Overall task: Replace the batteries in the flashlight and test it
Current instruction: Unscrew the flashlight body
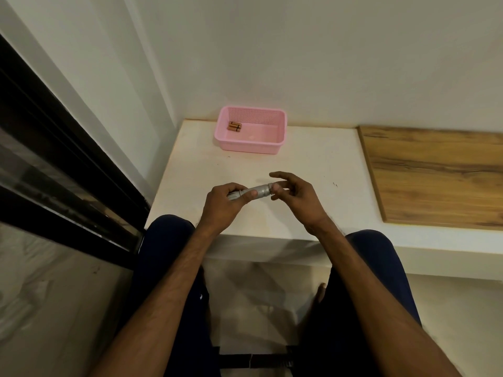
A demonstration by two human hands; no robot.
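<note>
A small silver flashlight is held level just above the white table, near its front edge. My left hand is wrapped around the flashlight's left end. My right hand meets its right end, with thumb and fingertips pinching the end piece and the index finger raised. Whatever is at that end is hidden by my fingers. Several copper-coloured batteries lie in the back left corner of a pink plastic basket at the far side of the table.
A wooden board lies on the table to the right. A white wall stands behind the table and a dark-framed glass door runs along the left. My knees in dark trousers sit under the table's front edge.
</note>
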